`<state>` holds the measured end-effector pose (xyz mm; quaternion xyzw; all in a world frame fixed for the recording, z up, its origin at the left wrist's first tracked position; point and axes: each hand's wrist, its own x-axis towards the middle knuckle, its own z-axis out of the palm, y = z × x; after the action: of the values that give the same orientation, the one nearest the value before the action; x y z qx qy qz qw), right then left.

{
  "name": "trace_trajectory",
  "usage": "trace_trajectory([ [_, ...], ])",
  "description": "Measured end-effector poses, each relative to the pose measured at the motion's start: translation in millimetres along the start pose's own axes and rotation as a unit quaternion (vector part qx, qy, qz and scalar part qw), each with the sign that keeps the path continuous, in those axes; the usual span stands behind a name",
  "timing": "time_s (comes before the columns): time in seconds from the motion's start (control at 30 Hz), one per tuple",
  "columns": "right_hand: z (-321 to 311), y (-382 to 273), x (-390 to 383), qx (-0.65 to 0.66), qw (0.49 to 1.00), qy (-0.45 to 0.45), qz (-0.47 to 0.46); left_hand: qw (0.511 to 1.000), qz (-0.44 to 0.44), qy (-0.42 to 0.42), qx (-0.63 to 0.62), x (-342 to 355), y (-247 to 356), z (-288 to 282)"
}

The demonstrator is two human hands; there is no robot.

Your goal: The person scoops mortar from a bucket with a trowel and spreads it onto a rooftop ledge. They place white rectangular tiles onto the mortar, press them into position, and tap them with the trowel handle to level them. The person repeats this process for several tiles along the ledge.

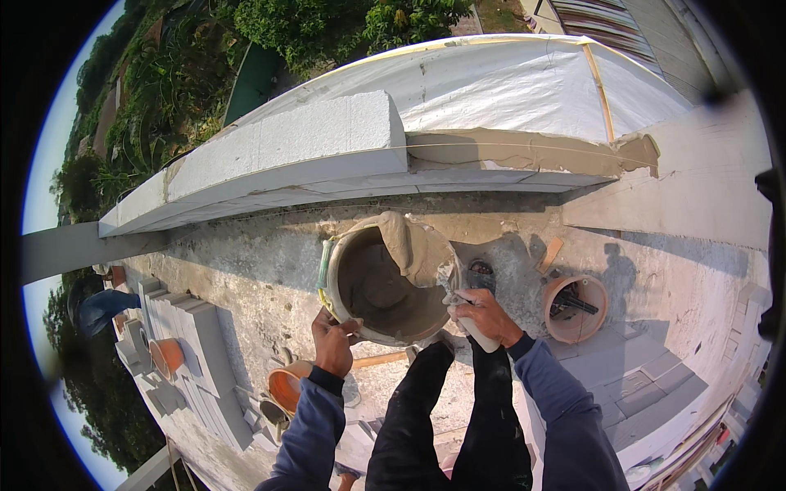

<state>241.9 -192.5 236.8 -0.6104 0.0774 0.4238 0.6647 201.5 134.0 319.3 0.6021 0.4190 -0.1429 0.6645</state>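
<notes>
Left hand grips the near-left rim of a round mortar-caked bucket, fingers clamped over the rim edge, thumb outside. Bucket is tilted w/ its mouth facing the camera, held up just in front of the person's black-trousered knees, centre of view.

Right hand is shut round the pale handle of a steel trowel, fingers wrapped tight. Trowel blade sits at the bucket's right rim, loaded w/ a lump of grey-tan wet mortar that reaches up over the far-right rim.

Far side: a course of white aerated concrete blocks on a low wall, running left to right. Right of the last block, a bed of fresh mortar spread along the wall top, w/ a thin string line just above it. Beyond the wall, a white tarp roof and green trees.

Right, on the rough concrete slab: an orange bucket w/ tools inside, well apart from the hand. Near left: stack of white blocks, a small orange bowl beside it, another orange bowl just below the left wrist. Another person's blue-trousered leg at far left.
</notes>
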Motion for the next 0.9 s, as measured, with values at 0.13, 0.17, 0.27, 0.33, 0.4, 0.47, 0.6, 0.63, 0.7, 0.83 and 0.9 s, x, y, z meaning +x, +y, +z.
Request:
trace_trajectory([
  [0.13, 8.9, 8.3, 63.9, -0.324, 0.819, 0.249, -0.403, 0.999, 0.035, -0.013, -0.002, 5.8, -17.5, -16.9],
  [0.17, 16.0, 4.5, 87.3, -0.393, 0.74, 0.309, -0.45, 0.999, 0.031, -0.015, -0.008, 7.4, -21.1, -20.8],
  [0.27, 56.7, -20.2, 150.2, -0.294, 0.782, 0.396, -0.381, 1.0, 0.025, -0.01, -0.016, 8.7, -32.7, -27.6],
  [0.33, 99.6, -41.6, 182.0, -0.19, 0.796, 0.44, -0.37, 1.0, -0.003, -0.009, -0.009, 5.8, -39.8, -29.8],
  [0.4, 141.3, -52.7, 194.3, -0.2, 0.76, 0.486, -0.382, 0.999, -0.027, 0.035, -0.008, 0.2, -47.9, -30.0],
  [0.47, 161.8, -51.6, 195.4, -0.19, 0.759, 0.5, -0.372, 0.996, -0.054, 0.067, 0.0, -6.6, -54.4, -31.8],
  [0.6, 168.3, -17.4, 164.0, -0.22, 0.773, 0.487, -0.342, 0.996, -0.064, 0.069, -0.004, -14.5, -68.3, -35.4],
  [0.63, 167.5, -5.6, 150.9, -0.234, 0.771, 0.485, -0.339, 0.994, -0.08, 0.073, -0.016, -15.1, -72.6, -35.9],
  [0.7, 161.0, 16.2, 124.2, -0.237, 0.77, 0.479, -0.35, 0.993, -0.087, 0.068, -0.03, -15.4, -81.6, -36.8],
  [0.83, 126.7, 28.8, 97.5, 0.017, 0.888, 0.358, -0.288, 0.993, -0.092, 0.076, -0.024, -18.5, -98.0, -43.4],
  [0.9, 98.8, 12.4, 109.6, 0.311, 0.909, 0.183, -0.207, 0.993, -0.081, 0.082, -0.027, -18.1, -104.1, -46.5],
])
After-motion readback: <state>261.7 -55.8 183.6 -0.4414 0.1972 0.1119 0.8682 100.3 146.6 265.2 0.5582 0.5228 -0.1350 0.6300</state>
